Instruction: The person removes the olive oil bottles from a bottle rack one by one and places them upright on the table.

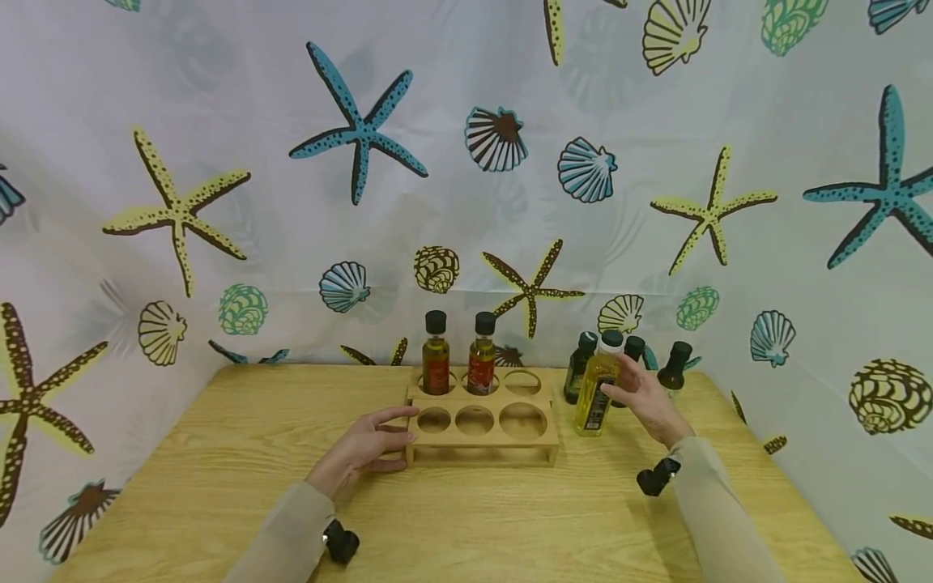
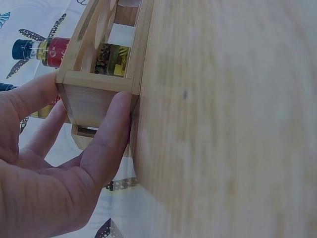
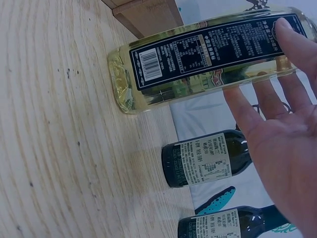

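R grip [image 1: 645,402] – pinching oil btl [image 1: 594,401] by upper half | L grip [image 1: 363,443] – unclenched, touching L end of rack [image 1: 481,441]

Table [image 1: 466,518]: pale wood grain, spanning the bottom of the head view; one dark speck [image 2: 185,94], upper half of the left wrist view.
Cloth [image 1: 452,214]: white, printed, behind the table and along both sides.
Blue starfish [image 1: 362,129]: printed, upper left of centre.
Green shell [image 1: 244,309]: printed, above the table's far left corner.
Brown shell [image 1: 891,395]: printed, right edge.
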A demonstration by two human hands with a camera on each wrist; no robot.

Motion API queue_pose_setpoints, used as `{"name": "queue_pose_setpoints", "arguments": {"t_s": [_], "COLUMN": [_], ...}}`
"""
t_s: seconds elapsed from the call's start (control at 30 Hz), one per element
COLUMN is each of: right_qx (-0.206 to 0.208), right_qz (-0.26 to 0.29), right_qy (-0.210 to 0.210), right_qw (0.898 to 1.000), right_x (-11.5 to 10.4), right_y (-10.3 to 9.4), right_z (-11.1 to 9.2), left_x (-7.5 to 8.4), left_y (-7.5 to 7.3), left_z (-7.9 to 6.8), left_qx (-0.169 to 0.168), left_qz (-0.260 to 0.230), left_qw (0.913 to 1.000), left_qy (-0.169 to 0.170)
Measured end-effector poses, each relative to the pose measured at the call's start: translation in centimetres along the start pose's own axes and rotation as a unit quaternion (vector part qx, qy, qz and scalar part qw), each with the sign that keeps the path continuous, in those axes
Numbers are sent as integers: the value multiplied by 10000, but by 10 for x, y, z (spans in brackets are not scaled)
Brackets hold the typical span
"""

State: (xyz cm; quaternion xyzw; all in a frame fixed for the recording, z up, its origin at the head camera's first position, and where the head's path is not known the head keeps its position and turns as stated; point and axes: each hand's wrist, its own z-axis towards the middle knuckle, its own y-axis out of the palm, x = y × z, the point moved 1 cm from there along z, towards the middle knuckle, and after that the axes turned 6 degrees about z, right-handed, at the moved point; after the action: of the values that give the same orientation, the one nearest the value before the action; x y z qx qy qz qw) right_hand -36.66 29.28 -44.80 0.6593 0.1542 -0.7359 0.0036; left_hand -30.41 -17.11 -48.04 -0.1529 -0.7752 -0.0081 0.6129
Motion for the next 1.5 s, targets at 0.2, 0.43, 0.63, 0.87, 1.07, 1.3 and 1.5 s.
{"name": "queue_pose_setpoints", "arguments": {"t_s": [0.2, 0.43, 0.63, 0.87, 1.07, 1.3, 1.5], "right_qx": [1, 67, 258, 720, 1023, 999, 1114], "right_qz": [-27, -157, -1, 83, 151, 216, -202], "right_qy": [30, 96, -13, -499, -954, -1053, -817], "right_qw": [10000, 9998, 9997, 9961, 9900, 9892, 9902], "right_x": [-1, -1, -2, -5, -6, -10, -16], "right_y": [0, 0, 1, 1, 1, -2, -1], "right_z": [0, -1, -5, -12, -15, -21, -28], "left_x": [0, -1, -2, -3, -2, -1, -2], "left_y": [1, 0, 0, 0, 0, 0, 0], "left_z": [0, 0, 2, 2, 2, 3, 2], "left_qx": [20, 32, 47, 33, 32, 16, 6], "left_qz": [-23, 47, 39, 20, 44, 6, 78], "left_qw": [10000, 10000, 10000, 10000, 10000, 10000, 10000], "left_qy": [3, -12, 12, 23, 14, 28, -12]}}
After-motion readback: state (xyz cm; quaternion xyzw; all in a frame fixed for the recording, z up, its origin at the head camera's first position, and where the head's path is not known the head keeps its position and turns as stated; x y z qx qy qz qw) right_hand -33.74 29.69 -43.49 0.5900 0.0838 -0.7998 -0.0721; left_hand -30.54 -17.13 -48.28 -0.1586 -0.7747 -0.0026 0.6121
